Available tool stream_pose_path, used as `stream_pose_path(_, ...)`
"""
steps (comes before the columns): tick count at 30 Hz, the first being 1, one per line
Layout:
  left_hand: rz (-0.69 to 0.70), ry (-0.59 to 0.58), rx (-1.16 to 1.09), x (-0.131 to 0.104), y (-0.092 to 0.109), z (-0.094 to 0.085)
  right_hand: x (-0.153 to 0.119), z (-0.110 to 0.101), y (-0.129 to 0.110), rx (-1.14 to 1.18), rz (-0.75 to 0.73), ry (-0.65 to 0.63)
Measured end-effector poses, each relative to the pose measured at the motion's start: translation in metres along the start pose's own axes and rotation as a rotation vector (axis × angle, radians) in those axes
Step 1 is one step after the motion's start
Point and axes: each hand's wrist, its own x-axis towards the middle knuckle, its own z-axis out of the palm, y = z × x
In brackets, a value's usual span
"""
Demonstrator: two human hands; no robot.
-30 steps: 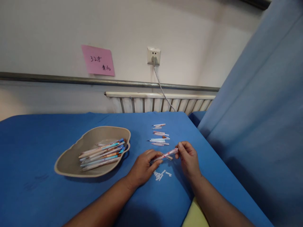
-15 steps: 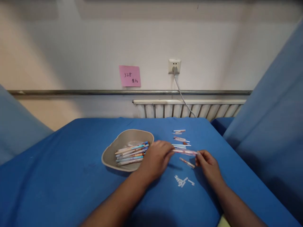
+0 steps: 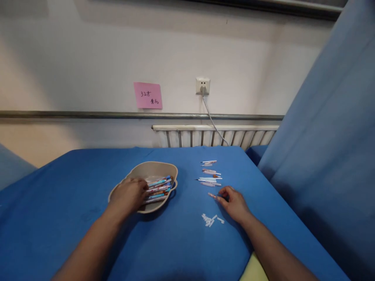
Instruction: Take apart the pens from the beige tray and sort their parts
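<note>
A beige basin on the blue cloth holds several pens. My left hand reaches over the basin's left side, at the pens' left ends; its fingertips are hidden among them. Right of the basin, my right hand pinches the end of a short pink patterned pen part just above the cloth. Pen parts and thin refills lie in small rows beyond that hand. Nearer to me sits a little pile of small white pieces.
The blue cloth covers the table. Behind it are a white radiator, a socket with a plugged-in cable and a pink note on the wall. A blue curtain hangs at the right.
My left hand has moved left from the pen that both hands held, into the basin. My right hand has come down to the short pen part. The view has turned slightly right.
</note>
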Motion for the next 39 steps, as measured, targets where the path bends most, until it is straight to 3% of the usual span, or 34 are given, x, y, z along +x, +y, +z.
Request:
stream_pose_path(3, 0.001, 0.089, 0.011, -0.002, 0.018, -0.009, -0.003, -0.003, -0.010, -0.199, -0.076, -0.107)
stream_pose_path(7, 0.171, 0.314, -0.246, -0.013, 0.075, -0.017, -0.006, -0.003, -0.014, -0.345, -0.102, -0.178)
stream_pose_path(11, 0.354, 0.206, -0.435, -0.012, 0.136, 0.004, -0.003, 0.000, -0.006, -0.340, -0.116, -0.120)
stream_pose_path(14, 0.335, 0.169, -0.446, 0.007, 0.159, 0.032, 0.003, 0.004, 0.003, -0.209, -0.077, -0.012)
stream_pose_path(18, 0.307, 0.196, -0.449, 0.039, 0.160, 0.064, 0.013, 0.012, 0.018, 0.104, -0.004, 0.156)
stream_pose_path(22, 0.306, 0.164, -0.453, 0.052, 0.150, 0.080, 0.022, 0.017, 0.027, 0.381, 0.061, 0.220)
stream_pose_path(31, 0.309, 0.114, -0.417, 0.054, 0.143, 0.081, 0.025, 0.016, 0.020, 0.612, 0.141, 0.275)
stream_pose_path(39, 0.241, 0.115, -0.406, 0.054, 0.140, 0.086, 0.024, 0.007, 0.007, 0.835, 0.268, 0.193)
